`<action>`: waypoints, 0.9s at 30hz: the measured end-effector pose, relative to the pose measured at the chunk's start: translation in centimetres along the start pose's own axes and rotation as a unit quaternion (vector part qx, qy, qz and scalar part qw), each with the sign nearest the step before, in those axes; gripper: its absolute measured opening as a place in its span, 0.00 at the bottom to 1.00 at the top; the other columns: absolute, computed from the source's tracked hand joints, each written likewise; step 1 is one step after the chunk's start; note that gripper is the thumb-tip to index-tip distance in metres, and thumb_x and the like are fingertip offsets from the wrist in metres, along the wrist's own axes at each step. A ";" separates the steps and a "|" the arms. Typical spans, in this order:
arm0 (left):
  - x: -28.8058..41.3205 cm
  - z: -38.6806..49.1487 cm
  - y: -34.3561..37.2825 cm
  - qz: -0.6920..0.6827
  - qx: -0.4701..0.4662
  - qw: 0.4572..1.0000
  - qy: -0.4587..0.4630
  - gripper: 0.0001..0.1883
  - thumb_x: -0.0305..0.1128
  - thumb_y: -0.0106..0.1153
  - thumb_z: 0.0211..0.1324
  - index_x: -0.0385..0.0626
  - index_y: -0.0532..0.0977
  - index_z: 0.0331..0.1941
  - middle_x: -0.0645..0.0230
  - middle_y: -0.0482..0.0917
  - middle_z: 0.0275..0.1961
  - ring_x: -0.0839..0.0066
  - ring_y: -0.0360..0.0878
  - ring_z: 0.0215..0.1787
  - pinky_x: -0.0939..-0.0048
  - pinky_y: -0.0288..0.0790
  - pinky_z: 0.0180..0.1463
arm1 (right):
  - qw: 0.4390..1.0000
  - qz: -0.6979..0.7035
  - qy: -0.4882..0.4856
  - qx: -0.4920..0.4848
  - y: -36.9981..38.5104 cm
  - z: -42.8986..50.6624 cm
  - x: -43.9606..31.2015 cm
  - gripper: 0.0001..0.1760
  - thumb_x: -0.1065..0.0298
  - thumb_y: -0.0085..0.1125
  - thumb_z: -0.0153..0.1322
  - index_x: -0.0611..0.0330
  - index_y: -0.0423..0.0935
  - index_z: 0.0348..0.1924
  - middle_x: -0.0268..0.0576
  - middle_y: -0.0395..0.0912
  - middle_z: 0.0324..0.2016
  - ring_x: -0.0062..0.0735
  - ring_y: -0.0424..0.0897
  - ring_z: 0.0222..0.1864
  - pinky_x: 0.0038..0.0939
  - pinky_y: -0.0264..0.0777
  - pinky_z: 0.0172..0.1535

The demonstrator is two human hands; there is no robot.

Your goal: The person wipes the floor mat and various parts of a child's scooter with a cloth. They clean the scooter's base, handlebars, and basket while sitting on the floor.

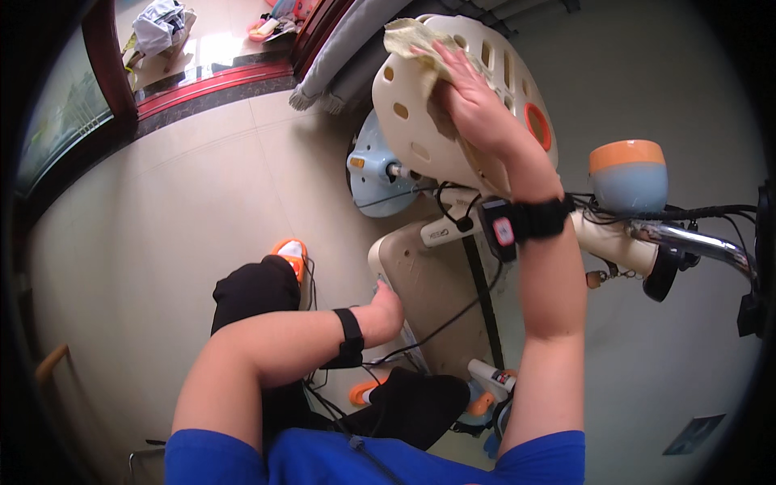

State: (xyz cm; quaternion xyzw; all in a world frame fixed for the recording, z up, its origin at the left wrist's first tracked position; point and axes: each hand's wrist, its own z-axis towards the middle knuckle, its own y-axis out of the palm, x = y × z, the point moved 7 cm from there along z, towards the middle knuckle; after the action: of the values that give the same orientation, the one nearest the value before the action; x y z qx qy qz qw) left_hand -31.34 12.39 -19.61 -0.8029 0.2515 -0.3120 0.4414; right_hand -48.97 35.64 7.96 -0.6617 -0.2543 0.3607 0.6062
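Note:
My right hand (470,100) presses a crumpled, pale yellow-green cloth (418,45) against the rim of a cream plastic basket (400,91) with slots and round holes. The basket sits at the front of an electric scooter. Low at the centre, my left hand (385,312) is at the edge of the scooter's beige footboard (430,291); its fingers are mostly hidden, so its grip does not show. Below the basket is the light blue front mudguard (379,163). Right of my right forearm are an orange and blue headlamp (628,176) and the chrome handlebar (697,239).
Grey fringed curtains (345,54) hang behind the basket. A red door sill (212,88) crosses the tiled floor at the upper left, with a stool bearing white cloth (159,27) beyond it. Black cables (448,321) run from my wrists across the footboard. A wall socket plate (694,434) is at lower right.

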 end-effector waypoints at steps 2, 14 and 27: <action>0.4 0.6 0.7 0.010 -0.022 1.000 0.016 0.25 0.46 0.64 0.68 0.53 0.84 0.65 0.63 0.82 0.71 0.53 0.79 0.73 0.36 0.66 0.76 | 1.000 0.008 -0.029 0.001 -0.1 -3.3 -1.8 0.33 0.69 0.40 0.81 0.46 0.67 0.80 0.51 0.54 0.84 0.55 0.49 0.86 0.49 0.42 0.85; 2.6 3.9 2.9 0.029 -0.060 0.997 0.047 0.34 0.55 0.71 0.57 0.56 0.83 0.67 0.57 0.83 0.69 0.49 0.78 0.73 0.32 0.60 0.76 | 0.770 -0.634 0.027 0.069 7.6 -5.9 -5.1 0.35 0.65 0.49 0.77 0.44 0.68 0.80 0.35 0.51 0.85 0.43 0.45 0.87 0.53 0.33 0.86; 0.5 5.2 1.6 0.003 -0.036 0.999 -0.036 0.36 0.60 0.65 0.62 0.58 0.78 0.72 0.61 0.79 0.75 0.51 0.71 0.79 0.33 0.54 0.81 | 0.734 -0.630 0.007 -0.254 22.2 -1.1 1.7 0.32 0.60 0.42 0.82 0.70 0.71 0.75 0.52 0.61 0.81 0.45 0.50 0.86 0.48 0.23 0.86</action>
State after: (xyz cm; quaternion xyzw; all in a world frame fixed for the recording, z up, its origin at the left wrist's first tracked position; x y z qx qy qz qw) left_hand -27.49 14.12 -23.06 -0.8283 0.2488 -0.2723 0.4218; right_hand -49.29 33.20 -14.19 -0.4820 -0.6908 -0.1866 0.5056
